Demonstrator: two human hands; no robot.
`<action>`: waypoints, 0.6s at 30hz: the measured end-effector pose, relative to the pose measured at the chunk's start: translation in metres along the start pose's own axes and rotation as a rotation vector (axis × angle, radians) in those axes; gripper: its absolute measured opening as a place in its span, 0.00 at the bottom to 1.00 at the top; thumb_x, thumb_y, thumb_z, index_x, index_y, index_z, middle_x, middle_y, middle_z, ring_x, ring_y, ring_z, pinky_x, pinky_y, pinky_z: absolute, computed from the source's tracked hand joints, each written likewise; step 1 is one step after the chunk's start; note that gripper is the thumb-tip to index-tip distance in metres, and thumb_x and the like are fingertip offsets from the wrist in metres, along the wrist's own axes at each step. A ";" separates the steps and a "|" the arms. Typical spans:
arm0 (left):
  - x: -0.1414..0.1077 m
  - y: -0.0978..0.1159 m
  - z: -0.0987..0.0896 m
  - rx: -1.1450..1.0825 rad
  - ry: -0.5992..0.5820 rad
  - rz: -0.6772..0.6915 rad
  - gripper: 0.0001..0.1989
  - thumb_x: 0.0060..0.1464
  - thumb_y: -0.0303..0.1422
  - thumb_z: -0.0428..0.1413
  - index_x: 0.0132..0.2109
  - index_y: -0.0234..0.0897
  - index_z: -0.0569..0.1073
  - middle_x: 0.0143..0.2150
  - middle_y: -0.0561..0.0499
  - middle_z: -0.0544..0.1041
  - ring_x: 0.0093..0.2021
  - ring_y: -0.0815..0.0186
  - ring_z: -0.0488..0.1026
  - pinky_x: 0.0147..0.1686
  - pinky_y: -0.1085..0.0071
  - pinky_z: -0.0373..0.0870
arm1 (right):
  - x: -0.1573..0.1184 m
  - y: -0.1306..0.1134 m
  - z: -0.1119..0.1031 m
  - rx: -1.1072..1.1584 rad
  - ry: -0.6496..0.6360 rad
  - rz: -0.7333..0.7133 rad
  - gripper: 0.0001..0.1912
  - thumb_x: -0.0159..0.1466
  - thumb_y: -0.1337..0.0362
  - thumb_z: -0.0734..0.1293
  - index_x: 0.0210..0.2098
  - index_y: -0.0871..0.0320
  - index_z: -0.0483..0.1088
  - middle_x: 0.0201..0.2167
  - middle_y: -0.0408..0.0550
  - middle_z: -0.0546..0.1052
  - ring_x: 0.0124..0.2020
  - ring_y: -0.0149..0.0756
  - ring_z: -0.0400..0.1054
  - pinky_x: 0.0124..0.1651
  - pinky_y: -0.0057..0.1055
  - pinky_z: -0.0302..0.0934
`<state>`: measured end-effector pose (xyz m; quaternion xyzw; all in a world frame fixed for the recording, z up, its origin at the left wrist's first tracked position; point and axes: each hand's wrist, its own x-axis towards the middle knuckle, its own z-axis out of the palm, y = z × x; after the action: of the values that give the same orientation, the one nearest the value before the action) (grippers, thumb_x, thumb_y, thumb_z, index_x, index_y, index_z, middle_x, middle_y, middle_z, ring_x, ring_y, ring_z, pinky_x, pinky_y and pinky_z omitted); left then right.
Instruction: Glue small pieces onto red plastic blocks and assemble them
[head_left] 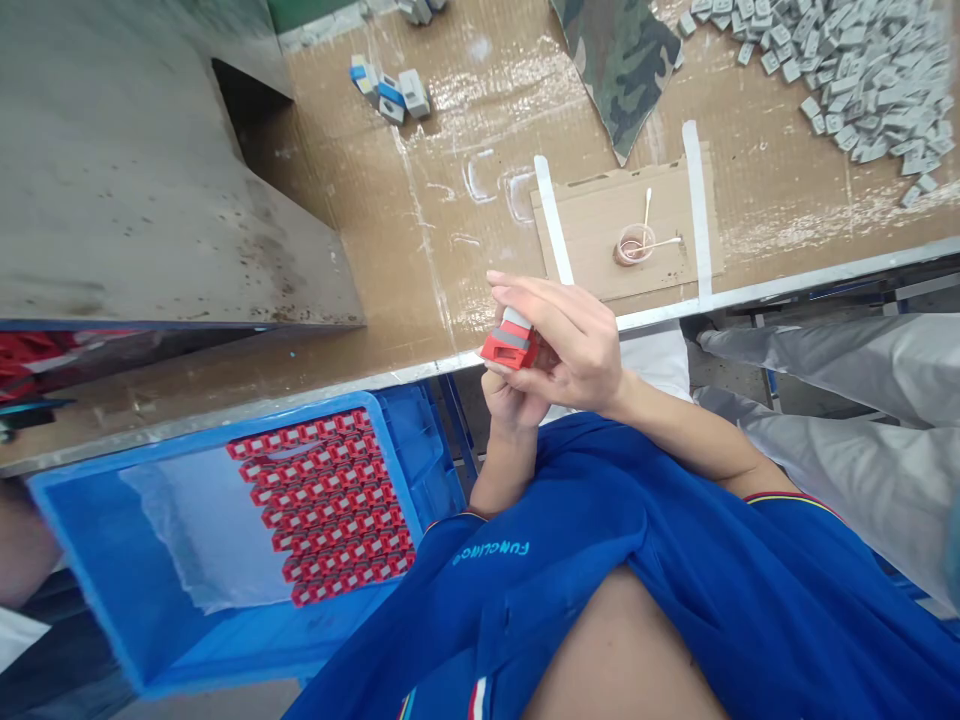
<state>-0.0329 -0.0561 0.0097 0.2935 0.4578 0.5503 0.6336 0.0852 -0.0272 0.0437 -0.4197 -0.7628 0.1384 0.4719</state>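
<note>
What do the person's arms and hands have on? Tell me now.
The left hand and right hand are bare, with no gloves. Both arms come out of the short sleeves of a bright blue shirt; the right sleeve's cuff has a thin striped trim showing yellow and red.

Item: workbench [420, 190] surfaced in brown corrugated cardboard, scuffed, as I see it on my remote feed. Lying on it:
- heap of small grey rectangular pieces [862, 90], far right
- green camouflage-print cloth [619, 60]
- cluster of blue-and-grey blocks [390, 90]
- flat tan cardboard sheet [592, 230], between two white tape strips [551, 215], bearing a small translucent round cup [628, 245] holding white cotton swabs [646, 205]
</note>
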 end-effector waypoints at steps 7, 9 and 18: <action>0.003 -0.001 0.000 -0.015 -0.043 -0.063 0.37 0.48 0.69 0.59 0.53 0.47 0.79 0.53 0.47 0.81 0.66 0.52 0.72 0.59 0.59 0.78 | -0.003 0.002 0.002 0.000 -0.001 0.033 0.32 0.74 0.40 0.58 0.61 0.60 0.71 0.60 0.61 0.79 0.62 0.45 0.75 0.57 0.44 0.75; 0.003 0.000 0.000 -0.047 -0.055 -0.074 0.36 0.46 0.67 0.62 0.52 0.48 0.79 0.51 0.48 0.82 0.62 0.53 0.75 0.58 0.60 0.78 | -0.005 0.003 0.003 0.028 0.016 0.027 0.31 0.74 0.42 0.60 0.62 0.59 0.70 0.60 0.61 0.78 0.63 0.45 0.74 0.57 0.44 0.75; -0.007 0.009 0.009 -0.062 -0.075 -0.043 0.32 0.43 0.63 0.68 0.49 0.51 0.81 0.48 0.51 0.82 0.42 0.60 0.80 0.46 0.61 0.83 | -0.012 -0.002 -0.005 0.141 0.185 -0.058 0.31 0.73 0.46 0.64 0.67 0.57 0.64 0.60 0.60 0.79 0.61 0.47 0.76 0.54 0.46 0.77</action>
<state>-0.0279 -0.0599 0.0229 0.2841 0.4229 0.5390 0.6708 0.0905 -0.0382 0.0401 -0.3745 -0.7162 0.1386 0.5724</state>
